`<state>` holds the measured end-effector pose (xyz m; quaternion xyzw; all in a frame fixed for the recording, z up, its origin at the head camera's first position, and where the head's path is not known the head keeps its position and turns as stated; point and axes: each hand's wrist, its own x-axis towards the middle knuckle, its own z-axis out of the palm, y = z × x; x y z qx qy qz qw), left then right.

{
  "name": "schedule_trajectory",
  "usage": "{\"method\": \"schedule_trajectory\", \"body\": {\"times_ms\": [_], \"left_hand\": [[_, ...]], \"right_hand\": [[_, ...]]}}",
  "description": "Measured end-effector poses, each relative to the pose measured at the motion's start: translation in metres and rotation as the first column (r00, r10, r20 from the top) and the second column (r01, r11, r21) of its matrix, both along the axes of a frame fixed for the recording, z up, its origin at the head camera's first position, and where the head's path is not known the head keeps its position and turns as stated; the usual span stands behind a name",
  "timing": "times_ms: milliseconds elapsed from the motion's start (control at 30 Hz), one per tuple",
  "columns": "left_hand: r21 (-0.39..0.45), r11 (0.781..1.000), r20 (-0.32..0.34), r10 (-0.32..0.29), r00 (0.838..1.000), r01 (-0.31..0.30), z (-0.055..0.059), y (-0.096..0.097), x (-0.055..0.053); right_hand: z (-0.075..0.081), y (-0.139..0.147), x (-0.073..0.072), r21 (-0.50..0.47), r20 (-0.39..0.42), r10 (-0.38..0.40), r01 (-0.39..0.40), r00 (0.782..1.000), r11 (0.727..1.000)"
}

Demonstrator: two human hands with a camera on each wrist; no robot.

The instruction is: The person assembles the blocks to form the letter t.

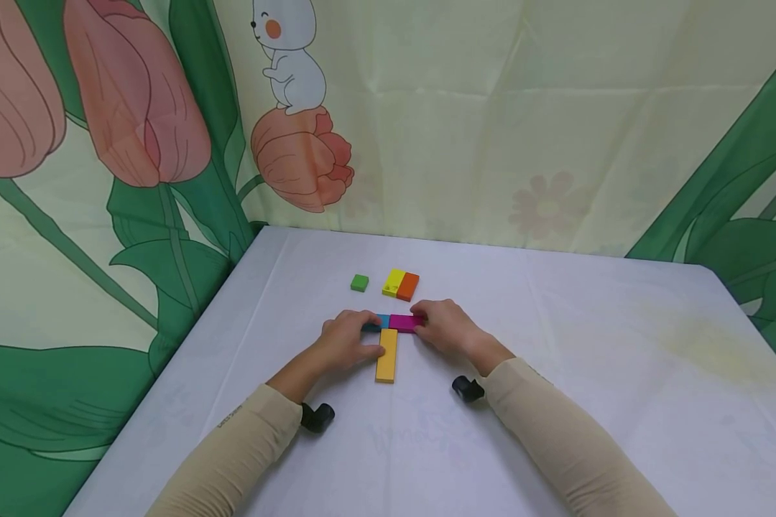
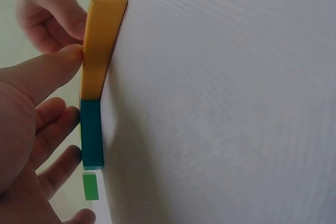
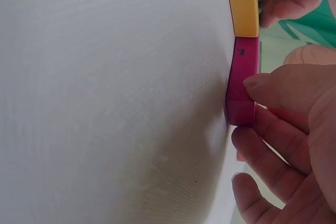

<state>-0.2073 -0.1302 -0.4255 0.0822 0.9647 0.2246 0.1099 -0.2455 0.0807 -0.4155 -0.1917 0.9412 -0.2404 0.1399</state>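
Three flat blocks form a T on the white table. A blue block (image 1: 384,321) and a magenta block (image 1: 402,323) meet end to end as its bar, and a yellow-orange block (image 1: 386,362) is its stem. My left hand (image 1: 345,341) rests its thumb on the yellow-orange block, while its fingertips touch the blue block (image 2: 91,135), partly covering it. With thumb and fingers, my right hand (image 1: 449,327) pinches the outer end of the magenta block. In the right wrist view the thumb lies on the side of the magenta block (image 3: 244,64).
Beyond the T lie a small green block (image 1: 359,283) and a yellow block (image 1: 393,281) with an orange-red block (image 1: 408,286) against it. A printed curtain (image 1: 440,129) hangs behind the table (image 1: 588,345). Black wrist devices (image 1: 318,418) show at both sleeves.
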Motion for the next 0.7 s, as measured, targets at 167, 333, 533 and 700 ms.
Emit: {"method": "schedule_trajectory", "body": {"times_ms": [167, 333, 533, 700], "left_hand": [[0.001, 1.0, 0.001, 0.001, 1.0, -0.001, 0.0001, 0.0005, 0.0009], [0.002, 1.0, -0.001, 0.007, 1.0, -0.007, 0.0003, 0.0008, 0.0012], [-0.001, 1.0, -0.007, 0.001, 1.0, -0.001, 0.0006, 0.0009, 0.0018], [-0.005, 1.0, -0.01, 0.001, 1.0, -0.001, 0.0002, 0.0008, 0.0019]], "right_hand": [[-0.0001, 0.0, 0.0009, -0.004, 0.002, -0.002, 0.002, 1.0, 1.0], [0.0004, -0.0001, 0.0016, -0.004, 0.005, -0.004, 0.004, 1.0, 1.0], [-0.0003, 0.0003, 0.0018, 0.004, 0.004, -0.002, 0.002, 1.0, 1.0], [0.0004, 0.0004, 0.0029, 0.0, 0.007, -0.001, 0.001, 1.0, 1.0]]}}
